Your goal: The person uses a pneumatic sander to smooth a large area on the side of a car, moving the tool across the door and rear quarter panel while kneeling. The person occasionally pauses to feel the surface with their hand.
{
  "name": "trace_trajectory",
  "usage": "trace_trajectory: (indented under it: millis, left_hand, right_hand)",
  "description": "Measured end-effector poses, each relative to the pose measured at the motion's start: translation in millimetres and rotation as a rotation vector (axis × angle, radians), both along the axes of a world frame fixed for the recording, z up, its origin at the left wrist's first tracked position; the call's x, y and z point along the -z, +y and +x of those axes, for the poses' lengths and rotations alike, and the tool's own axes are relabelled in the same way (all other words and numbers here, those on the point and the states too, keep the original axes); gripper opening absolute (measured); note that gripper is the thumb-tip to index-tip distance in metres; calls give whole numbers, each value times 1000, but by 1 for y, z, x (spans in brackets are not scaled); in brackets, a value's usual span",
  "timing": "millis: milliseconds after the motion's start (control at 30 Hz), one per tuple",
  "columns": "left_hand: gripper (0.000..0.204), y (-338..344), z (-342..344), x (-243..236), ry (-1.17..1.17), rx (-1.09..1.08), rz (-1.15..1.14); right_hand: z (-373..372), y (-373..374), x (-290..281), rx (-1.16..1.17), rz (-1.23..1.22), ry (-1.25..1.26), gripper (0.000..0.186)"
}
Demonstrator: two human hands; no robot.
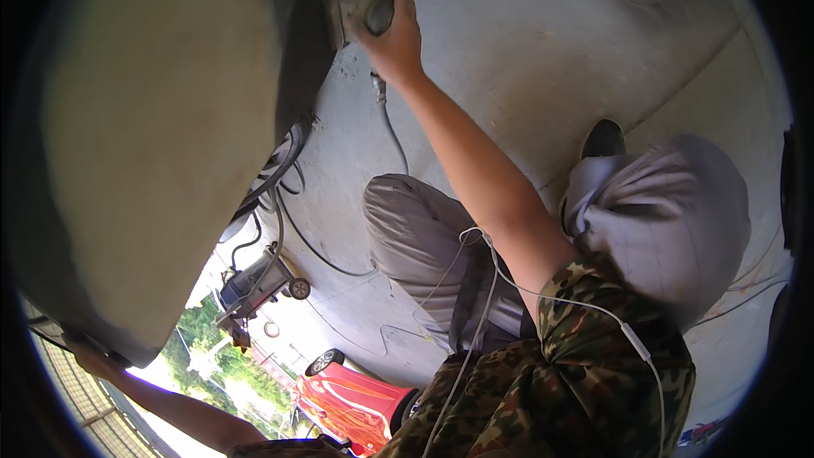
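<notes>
At the top centre my right hand (402, 47) is wrapped round the dark, rounded head of an air sander (345, 10). The sander's squarish pad faces the dark edge of a large beige panel (153, 136); whether they touch I cannot tell. A metal fitting and a grey air hose (390, 123) hang from the sander, below my wrist. Far to the lower left, my left hand (95, 360) is at the panel's bottom edge. Shadow and the panel hide most of its fingers.
My bent knees (415, 237) and dark shoe (604, 137) are over the grey concrete floor (543, 51). Black hoses (292, 148) lie beside the panel. A wheeled machine (259, 284) and a red car (356, 407) stand beyond. A white earphone cable (585, 301) crosses my camouflage shirt.
</notes>
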State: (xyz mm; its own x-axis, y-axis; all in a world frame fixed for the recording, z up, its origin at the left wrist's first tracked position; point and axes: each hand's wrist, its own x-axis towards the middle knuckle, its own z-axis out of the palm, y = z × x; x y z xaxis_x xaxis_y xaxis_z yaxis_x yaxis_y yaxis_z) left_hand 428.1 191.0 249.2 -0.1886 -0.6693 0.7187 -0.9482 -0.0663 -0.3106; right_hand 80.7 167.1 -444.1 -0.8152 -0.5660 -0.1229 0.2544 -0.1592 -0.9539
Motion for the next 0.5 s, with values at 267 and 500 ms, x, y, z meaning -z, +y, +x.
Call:
trace_trajectory:
  millis: [267, 500]
  left_hand:
    - [69, -15, 7, -17, -22, -345, -126]
    - [71, -18, 30, -34, -83, -246, -140]
  right_hand:
    - [117, 66, -38, -67, -81, 61, 61]
    - [153, 84, -63, -107, -174, 99, 67]
